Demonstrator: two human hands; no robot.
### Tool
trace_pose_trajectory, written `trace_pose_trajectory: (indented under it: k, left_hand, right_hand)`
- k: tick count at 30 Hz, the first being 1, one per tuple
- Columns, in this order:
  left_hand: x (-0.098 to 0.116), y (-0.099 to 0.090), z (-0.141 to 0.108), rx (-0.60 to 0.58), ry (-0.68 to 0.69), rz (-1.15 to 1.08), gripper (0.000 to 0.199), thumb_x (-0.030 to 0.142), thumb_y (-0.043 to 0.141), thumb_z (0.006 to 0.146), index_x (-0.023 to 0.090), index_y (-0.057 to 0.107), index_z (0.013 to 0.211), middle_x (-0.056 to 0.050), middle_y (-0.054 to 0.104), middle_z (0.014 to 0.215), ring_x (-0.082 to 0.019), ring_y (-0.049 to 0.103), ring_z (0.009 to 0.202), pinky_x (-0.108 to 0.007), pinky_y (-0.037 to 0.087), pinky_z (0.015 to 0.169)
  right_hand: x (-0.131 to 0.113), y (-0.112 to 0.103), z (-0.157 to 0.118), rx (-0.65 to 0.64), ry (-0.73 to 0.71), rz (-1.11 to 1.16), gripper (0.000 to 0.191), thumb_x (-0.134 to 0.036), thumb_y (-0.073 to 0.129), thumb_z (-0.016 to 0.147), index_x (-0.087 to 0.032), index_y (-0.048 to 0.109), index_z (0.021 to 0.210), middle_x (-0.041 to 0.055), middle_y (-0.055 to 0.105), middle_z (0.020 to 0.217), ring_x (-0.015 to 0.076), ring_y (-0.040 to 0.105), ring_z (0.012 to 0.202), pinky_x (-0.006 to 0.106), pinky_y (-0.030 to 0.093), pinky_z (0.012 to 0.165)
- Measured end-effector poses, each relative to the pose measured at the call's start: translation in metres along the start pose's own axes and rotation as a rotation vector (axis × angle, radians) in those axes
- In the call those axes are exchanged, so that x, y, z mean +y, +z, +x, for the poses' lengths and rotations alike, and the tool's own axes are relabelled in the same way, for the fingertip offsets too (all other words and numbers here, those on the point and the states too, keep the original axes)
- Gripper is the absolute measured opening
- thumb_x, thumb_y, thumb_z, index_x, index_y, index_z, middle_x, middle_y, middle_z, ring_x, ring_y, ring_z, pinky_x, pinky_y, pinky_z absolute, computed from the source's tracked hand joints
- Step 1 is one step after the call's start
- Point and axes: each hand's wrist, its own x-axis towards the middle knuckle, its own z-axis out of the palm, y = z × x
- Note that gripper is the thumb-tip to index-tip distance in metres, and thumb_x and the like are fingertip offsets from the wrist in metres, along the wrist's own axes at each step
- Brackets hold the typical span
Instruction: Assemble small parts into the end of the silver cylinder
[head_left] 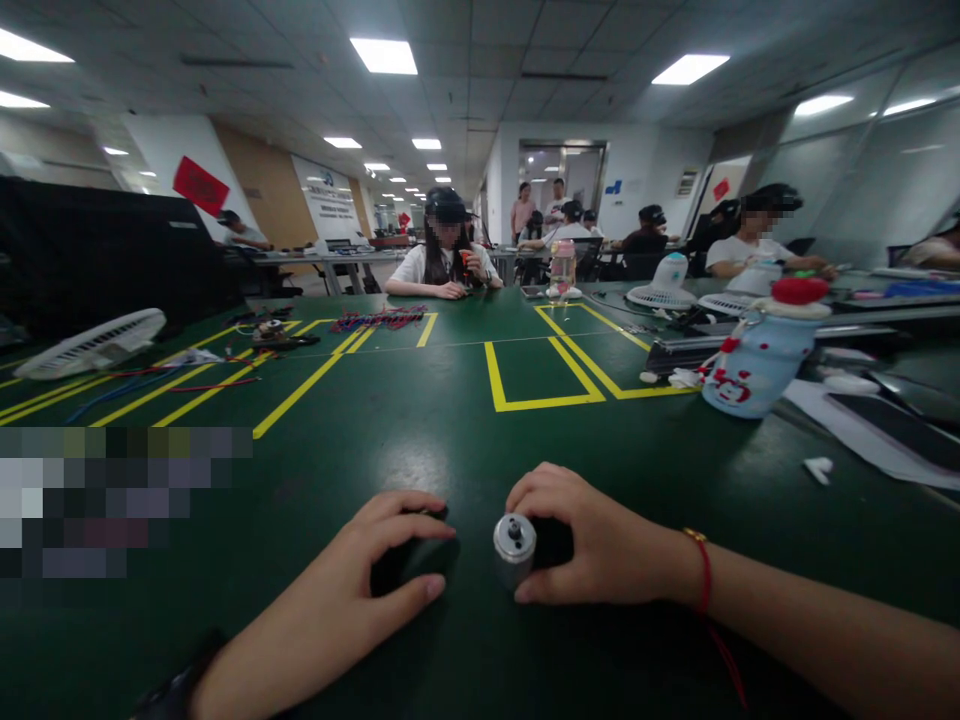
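A small silver metal cylinder point(514, 550), with a dark round hub and small holes on its top face, stands upright near the front middle of the green table point(420, 430). The thumb and fingers of my right hand point(581, 535) are closed around its right side. To the left of the cylinder, my left hand point(375, 560) rests by the table surface with thumb and fingers apart, holding nothing. A gap separates its fingertips from the cylinder.
Yellow tape lines point(551, 402) mark the table. A blue bottle point(761, 360), white earbud point(817, 470) and dark phone point(900, 430) lie right. Wires point(382, 318) and a white fan point(97, 342) are left. A person point(446, 255) sits opposite.
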Motion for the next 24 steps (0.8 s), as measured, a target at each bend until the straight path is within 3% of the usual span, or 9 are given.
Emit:
trace_pose_trajectory:
  k: [8,14,19,24]
  left_hand:
    - [-0.002,0.005,-0.004,-0.008,0.039,0.043,0.035,0.026,0.065,0.086,0.038,0.063,0.118,-0.001,0.051,0.138,-0.03,0.047,0.128,-0.049,0.043,0.104]
    - [0.027,-0.004,0.015,0.076,0.097,-0.025,0.022,0.029,0.059,0.091,0.035,0.066,0.111,-0.001,0.055,0.131,-0.025,0.051,0.122,-0.046,0.041,0.105]
    - [0.053,-0.003,0.035,0.078,0.19,-0.024,0.018,0.028,0.064,0.089,0.038,0.071,0.102,0.002,0.056,0.128,-0.023,0.052,0.121,-0.042,0.042,0.103]
    - [0.055,-0.004,0.038,0.091,0.176,-0.078,0.015,0.028,0.062,0.09,0.036,0.074,0.096,0.002,0.057,0.125,-0.023,0.054,0.117,-0.04,0.044,0.101]
  right_hand:
    - [-0.001,0.001,0.0,0.0,-0.001,-0.014,0.041,-0.039,0.083,0.066,-0.02,0.065,0.098,0.0035,0.064,0.106,0.022,0.054,0.098,0.038,0.039,0.089]
    - [0.0,0.002,0.0,0.01,-0.014,-0.022,0.041,-0.04,0.082,0.068,-0.02,0.065,0.099,0.0045,0.065,0.106,0.023,0.054,0.098,0.039,0.04,0.089]
    - [0.001,0.002,0.0,0.002,-0.032,-0.032,0.041,-0.04,0.08,0.069,-0.022,0.065,0.102,0.0042,0.064,0.105,0.0237,0.054,0.099,0.039,0.04,0.089]
    - [0.002,0.001,0.0,-0.006,-0.045,-0.05,0.041,-0.042,0.08,0.07,-0.021,0.065,0.102,0.0038,0.064,0.105,0.0231,0.053,0.099,0.038,0.039,0.089]
